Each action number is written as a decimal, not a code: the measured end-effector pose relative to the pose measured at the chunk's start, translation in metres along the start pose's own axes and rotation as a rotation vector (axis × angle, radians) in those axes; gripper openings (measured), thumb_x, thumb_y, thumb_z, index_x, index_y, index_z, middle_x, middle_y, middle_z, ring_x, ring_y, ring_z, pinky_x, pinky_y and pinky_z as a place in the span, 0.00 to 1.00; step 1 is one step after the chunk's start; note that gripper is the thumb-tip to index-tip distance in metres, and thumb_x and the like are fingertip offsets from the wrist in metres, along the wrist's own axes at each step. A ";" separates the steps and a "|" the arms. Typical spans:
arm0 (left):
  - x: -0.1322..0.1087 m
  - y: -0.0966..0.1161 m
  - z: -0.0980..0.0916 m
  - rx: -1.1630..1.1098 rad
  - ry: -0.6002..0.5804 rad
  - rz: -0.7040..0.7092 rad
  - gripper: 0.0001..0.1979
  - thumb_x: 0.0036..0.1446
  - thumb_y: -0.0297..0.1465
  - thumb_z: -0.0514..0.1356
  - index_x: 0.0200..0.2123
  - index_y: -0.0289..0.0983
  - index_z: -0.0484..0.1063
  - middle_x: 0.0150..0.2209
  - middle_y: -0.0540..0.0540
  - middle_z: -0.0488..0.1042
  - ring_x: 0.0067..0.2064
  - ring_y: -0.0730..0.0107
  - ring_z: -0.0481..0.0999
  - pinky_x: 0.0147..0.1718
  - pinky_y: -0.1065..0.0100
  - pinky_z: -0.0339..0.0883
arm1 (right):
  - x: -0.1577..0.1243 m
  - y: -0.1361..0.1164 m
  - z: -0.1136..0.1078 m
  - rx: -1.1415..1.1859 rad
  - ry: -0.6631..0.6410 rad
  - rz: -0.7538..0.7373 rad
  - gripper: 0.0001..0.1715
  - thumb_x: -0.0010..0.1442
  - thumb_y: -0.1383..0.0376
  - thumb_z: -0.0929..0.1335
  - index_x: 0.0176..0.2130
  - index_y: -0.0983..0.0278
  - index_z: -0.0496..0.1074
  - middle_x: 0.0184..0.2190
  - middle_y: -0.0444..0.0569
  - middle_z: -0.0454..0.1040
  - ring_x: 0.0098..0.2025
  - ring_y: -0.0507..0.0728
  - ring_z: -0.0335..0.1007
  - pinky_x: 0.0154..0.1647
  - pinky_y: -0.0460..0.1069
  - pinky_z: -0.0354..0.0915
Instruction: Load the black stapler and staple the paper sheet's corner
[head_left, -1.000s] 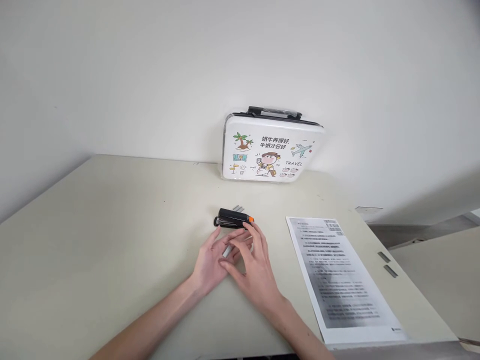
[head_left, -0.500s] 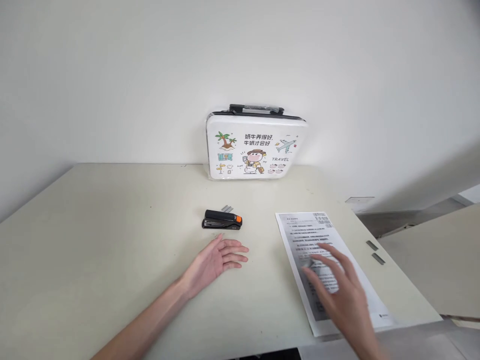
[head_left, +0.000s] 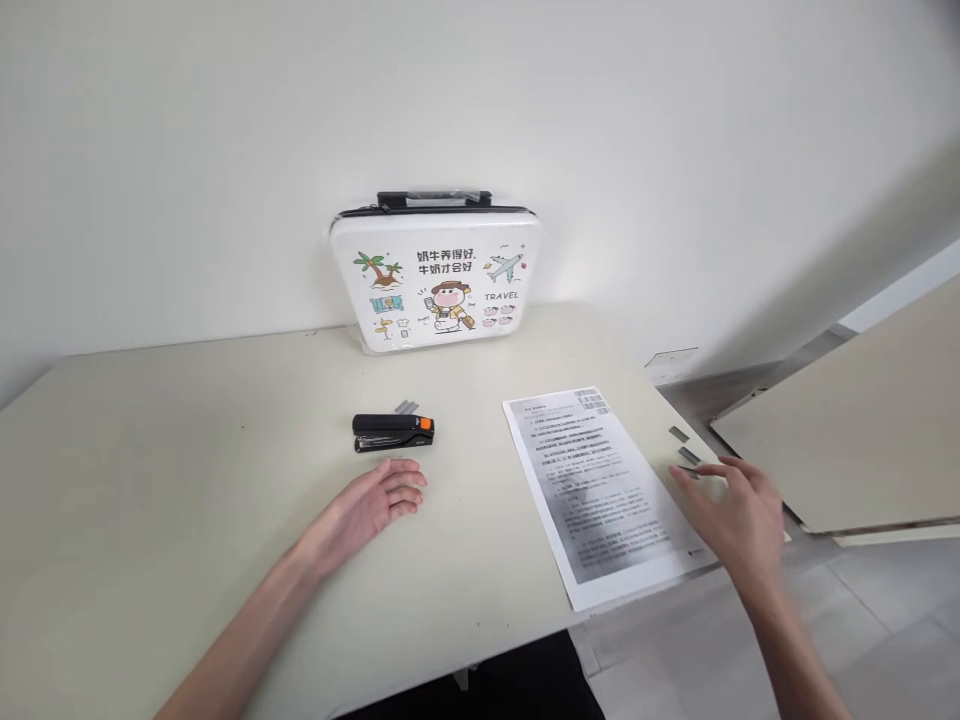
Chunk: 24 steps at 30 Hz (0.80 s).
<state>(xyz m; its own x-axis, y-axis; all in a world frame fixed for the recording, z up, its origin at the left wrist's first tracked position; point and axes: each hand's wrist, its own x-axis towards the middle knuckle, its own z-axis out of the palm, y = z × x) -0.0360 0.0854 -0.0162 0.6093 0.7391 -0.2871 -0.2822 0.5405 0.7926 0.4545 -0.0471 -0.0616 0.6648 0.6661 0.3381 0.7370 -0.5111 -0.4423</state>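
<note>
My left hand (head_left: 371,503) lies open on the beige table (head_left: 165,450), fingers stretched out and empty, just in front of a black stapler with an orange tip (head_left: 393,432). My right hand (head_left: 739,512) is at the table's right edge, beyond a printed paper sheet (head_left: 600,490). Its fingertips pinch what looks like a thin grey staple strip (head_left: 686,471), slightly blurred. Two more staple strips (head_left: 683,446) lie on the table just beyond those fingertips. Another pair of staple strips (head_left: 406,407) rests behind the stapler.
A white carry case with cartoon travel pictures and a black handle (head_left: 435,275) stands against the wall at the back. A second beige tabletop (head_left: 847,420) sits to the right across a gap. Grey floor shows below the table's front right corner.
My hands were together over a grey strip in front of the stapler. The right hand then swept right across the paper to the table's right edge; the left stayed flat and empty. The view turned right.
</note>
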 end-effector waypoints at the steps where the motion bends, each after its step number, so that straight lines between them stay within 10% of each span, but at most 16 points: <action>1: 0.000 0.000 -0.001 0.007 -0.001 0.001 0.18 0.71 0.42 0.60 0.52 0.35 0.80 0.49 0.38 0.78 0.48 0.58 0.76 0.50 0.59 0.69 | 0.001 0.000 0.001 -0.013 -0.002 0.014 0.29 0.61 0.40 0.67 0.41 0.62 0.77 0.60 0.64 0.71 0.63 0.76 0.63 0.56 0.65 0.62; 11: 0.002 0.000 -0.005 0.056 -0.007 -0.001 0.18 0.71 0.42 0.59 0.53 0.37 0.79 0.51 0.38 0.77 0.49 0.59 0.75 0.51 0.59 0.70 | -0.007 -0.005 0.011 0.057 0.109 0.029 0.34 0.61 0.40 0.68 0.50 0.65 0.75 0.58 0.64 0.72 0.62 0.76 0.62 0.61 0.67 0.60; 19: 0.000 0.001 0.001 0.062 0.003 0.003 0.16 0.71 0.41 0.60 0.51 0.37 0.80 0.49 0.38 0.79 0.47 0.59 0.77 0.50 0.60 0.71 | -0.036 -0.043 -0.012 0.196 -0.166 -0.255 0.24 0.68 0.43 0.65 0.49 0.57 0.75 0.51 0.52 0.79 0.56 0.67 0.74 0.53 0.60 0.69; 24: 0.000 0.002 -0.003 0.099 -0.018 0.019 0.17 0.72 0.41 0.59 0.57 0.41 0.78 0.66 0.38 0.70 0.60 0.50 0.75 0.60 0.53 0.66 | -0.061 -0.074 0.004 0.317 -0.295 -0.341 0.22 0.71 0.47 0.64 0.53 0.57 0.74 0.56 0.52 0.77 0.58 0.64 0.73 0.55 0.59 0.72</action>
<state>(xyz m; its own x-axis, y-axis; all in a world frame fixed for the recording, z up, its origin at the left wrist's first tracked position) -0.0386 0.0876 -0.0159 0.6183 0.7411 -0.2619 -0.2203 0.4832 0.8474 0.3584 -0.0478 -0.0526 0.2992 0.9124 0.2791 0.8017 -0.0818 -0.5921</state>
